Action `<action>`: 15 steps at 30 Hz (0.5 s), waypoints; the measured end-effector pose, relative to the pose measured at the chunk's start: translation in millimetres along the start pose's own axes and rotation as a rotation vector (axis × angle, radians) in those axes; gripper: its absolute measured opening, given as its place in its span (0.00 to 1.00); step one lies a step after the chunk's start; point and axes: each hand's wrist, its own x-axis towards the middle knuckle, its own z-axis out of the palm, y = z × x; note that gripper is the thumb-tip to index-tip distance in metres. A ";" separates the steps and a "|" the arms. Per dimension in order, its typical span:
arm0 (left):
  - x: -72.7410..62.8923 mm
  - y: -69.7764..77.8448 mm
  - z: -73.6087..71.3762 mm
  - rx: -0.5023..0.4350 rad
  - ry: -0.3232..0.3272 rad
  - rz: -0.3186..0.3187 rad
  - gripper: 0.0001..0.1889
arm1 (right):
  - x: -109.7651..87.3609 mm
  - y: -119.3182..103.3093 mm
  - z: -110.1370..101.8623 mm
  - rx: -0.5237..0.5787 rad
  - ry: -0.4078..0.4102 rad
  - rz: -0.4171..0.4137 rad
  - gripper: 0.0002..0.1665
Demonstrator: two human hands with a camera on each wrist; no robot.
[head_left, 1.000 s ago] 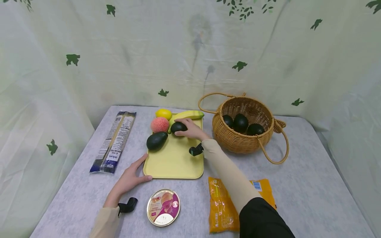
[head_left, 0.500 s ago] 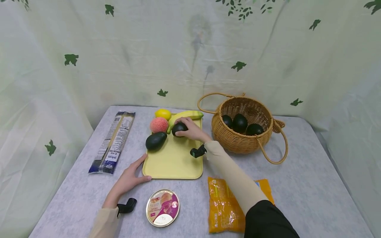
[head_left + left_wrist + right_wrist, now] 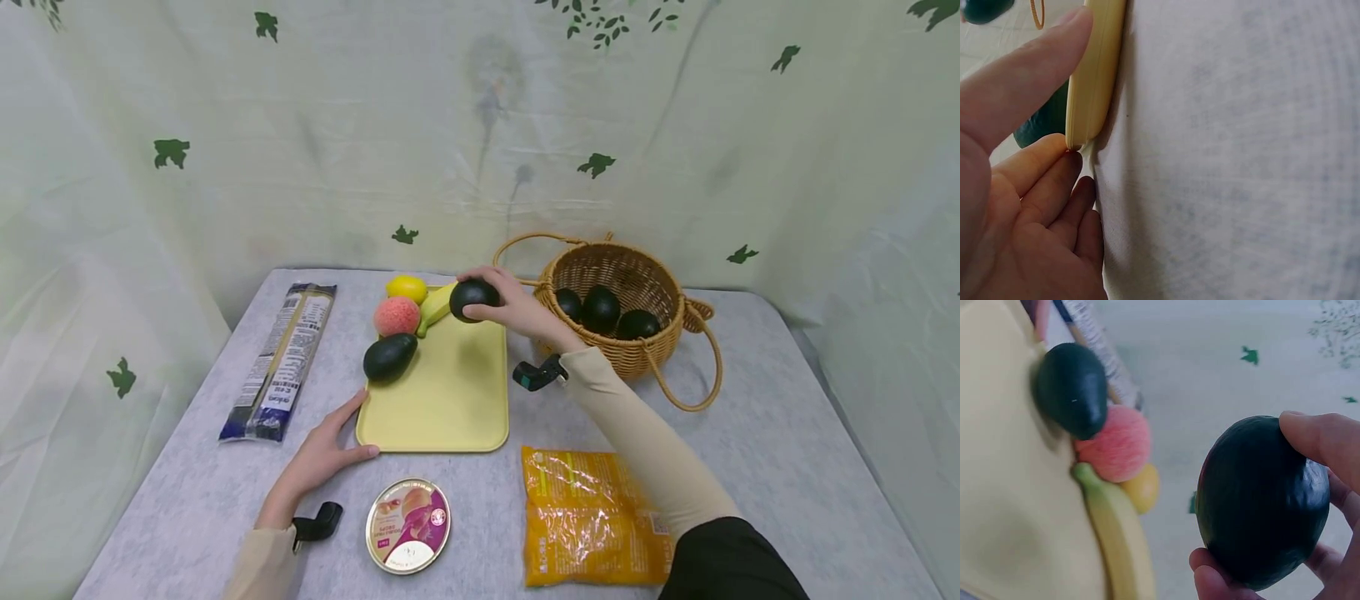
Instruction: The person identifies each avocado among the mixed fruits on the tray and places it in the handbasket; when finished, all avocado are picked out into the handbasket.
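Observation:
My right hand (image 3: 517, 307) holds a dark green avocado (image 3: 474, 300) above the yellow tray (image 3: 450, 417), near its far right part. Thumb and fingers wrap the avocado (image 3: 1263, 503) in the right wrist view. At the tray's near left corner rests my left hand (image 3: 321, 454), its thumb and fingertips against the tray edge (image 3: 1094, 81). A second avocado (image 3: 390, 357), a pink peach (image 3: 397, 317), a yellow lemon (image 3: 407, 289) and a banana (image 3: 435, 308) lie along the tray's left and far side. The lifted avocado and hand hide part of the banana.
A wicker basket (image 3: 577, 329) with several avocados (image 3: 601, 309) stands right of the tray, its handles folded outward. A long food packet (image 3: 281, 362) lies at left, a round tin (image 3: 408, 526) in front, and an orange bag (image 3: 592, 533) under the right forearm.
My right hand has lifted the avocado off the tray and moved it up and to the right, toward the basket. My left hand stays at the tray corner.

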 end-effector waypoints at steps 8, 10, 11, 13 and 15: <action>0.1 0.5 0.4 -0.008 0.002 0.003 0.48 | -28.9 -13.2 -43.7 0.095 0.065 -0.015 0.29; 0.1 0.5 0.4 -0.011 0.001 0.004 0.48 | -36.6 -13.1 -54.5 0.108 0.083 -0.007 0.28; 0.1 0.5 0.4 -0.013 0.000 0.003 0.48 | -40.4 -12.6 -59.8 0.108 0.096 0.006 0.29; 0.1 0.5 0.4 -0.014 -0.001 0.000 0.48 | -48.7 -11.1 -69.8 0.110 0.117 0.051 0.29; 0.0 0.7 0.2 -0.012 -0.001 -0.005 0.48 | -56.1 -7.6 -79.1 0.108 0.136 0.103 0.30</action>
